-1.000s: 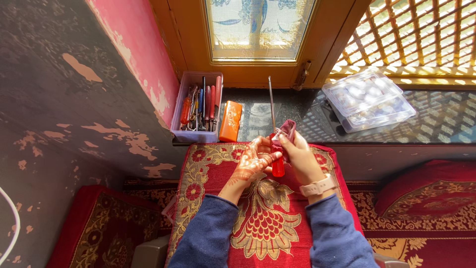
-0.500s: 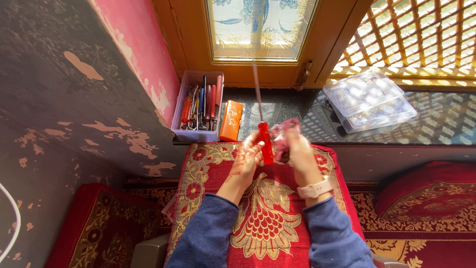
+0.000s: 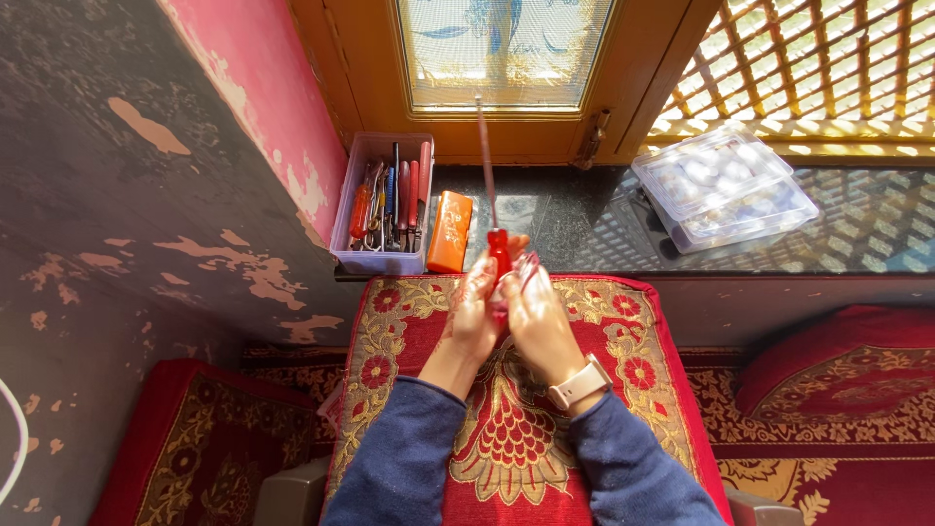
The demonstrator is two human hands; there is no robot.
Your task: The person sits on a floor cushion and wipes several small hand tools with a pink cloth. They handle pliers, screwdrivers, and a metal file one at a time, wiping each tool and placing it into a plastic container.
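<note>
Two hands are pressed together over a red and gold patterned cushion (image 3: pixel 506 438), which fills the view from centre to 6 o'clock. A dark stone ledge (image 3: pixel 575 229) is seen beyond it at 12 o'clock, below a window. On the ledge, a clear plastic compartment box (image 3: pixel 723 185) lies at 2 o'clock, a lilac tool tray (image 3: pixel 382 200) filled with hand tools at 10 o'clock, and an orange case (image 3: pixel 450 232) just beside the tray. The left hand (image 3: pixel 475 310) is closed around the red-handled screwdriver (image 3: pixel 498 255), whose shaft is pointed towards 12 o'clock. The right hand (image 3: pixel 538 321) is closed on a pink cloth (image 3: pixel 527 267), held against the handle.
</note>
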